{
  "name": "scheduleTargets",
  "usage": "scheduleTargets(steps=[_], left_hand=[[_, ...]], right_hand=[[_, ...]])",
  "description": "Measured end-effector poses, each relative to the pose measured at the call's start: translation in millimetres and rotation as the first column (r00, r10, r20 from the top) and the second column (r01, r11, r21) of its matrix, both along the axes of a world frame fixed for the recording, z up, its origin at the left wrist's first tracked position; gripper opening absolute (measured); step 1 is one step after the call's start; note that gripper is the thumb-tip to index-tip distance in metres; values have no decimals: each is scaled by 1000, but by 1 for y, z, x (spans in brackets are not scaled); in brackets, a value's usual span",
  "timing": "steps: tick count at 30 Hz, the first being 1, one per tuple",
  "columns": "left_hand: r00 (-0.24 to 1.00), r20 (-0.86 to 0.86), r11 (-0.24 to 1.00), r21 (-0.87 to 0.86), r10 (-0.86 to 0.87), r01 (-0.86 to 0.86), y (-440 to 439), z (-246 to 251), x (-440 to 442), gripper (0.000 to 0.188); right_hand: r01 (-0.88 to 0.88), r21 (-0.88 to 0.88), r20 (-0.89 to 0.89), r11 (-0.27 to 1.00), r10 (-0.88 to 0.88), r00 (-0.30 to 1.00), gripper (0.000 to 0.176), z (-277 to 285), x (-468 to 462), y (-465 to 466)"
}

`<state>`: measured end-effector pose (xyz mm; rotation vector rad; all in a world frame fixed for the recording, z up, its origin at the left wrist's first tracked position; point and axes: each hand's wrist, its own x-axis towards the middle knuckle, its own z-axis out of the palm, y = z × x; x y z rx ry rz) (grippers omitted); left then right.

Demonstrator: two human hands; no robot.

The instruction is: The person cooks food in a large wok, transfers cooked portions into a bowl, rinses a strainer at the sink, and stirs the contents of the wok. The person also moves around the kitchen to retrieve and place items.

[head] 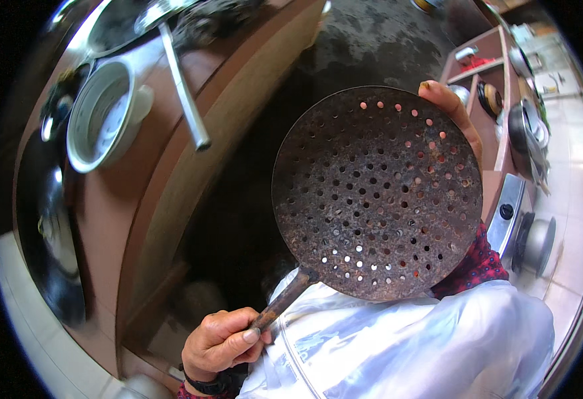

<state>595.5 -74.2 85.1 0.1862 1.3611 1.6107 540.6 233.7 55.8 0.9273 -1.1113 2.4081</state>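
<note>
A round perforated metal skimmer (pixel 361 184), dark and rusty with many holes, is held up before me. My left hand (pixel 226 339) wraps around its short handle at the lower left. My right hand (pixel 453 107) is mostly hidden behind the disc. Fingers show past its upper right rim, and skin shows through the holes there. A dark band circles my left wrist. Behind the lower part of the disc lies a white plastic apron (pixel 371 334) over my lap.
On the brown counter (pixel 107 219) at left are a pale plastic colander (pixel 104 114), a wok (pixel 52 244) and a long metal handle (pixel 184 87) jutting past the edge. Shelves (pixel 506 99) with pans, a gas stove (pixel 508 212) and a metal pot (pixel 541 247) stand at right.
</note>
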Motion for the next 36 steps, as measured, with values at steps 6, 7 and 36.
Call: scheduleTargets(steps=[6, 7, 36], left_hand=[[994, -4, 985, 133, -110, 109, 94, -51, -53, 31], [988, -4, 974, 166, -153, 152, 101, -57, -64, 29], [909, -305, 903, -403, -284, 147, 380, -108, -219, 17]], right_hand=[[171, 43, 45, 984, -173, 984, 52, -26, -11, 92], [204, 52, 55, 978, -207, 977, 51, -30, -11, 100], [124, 977, 113, 173, -915, 387, 29, -48, -26, 311]])
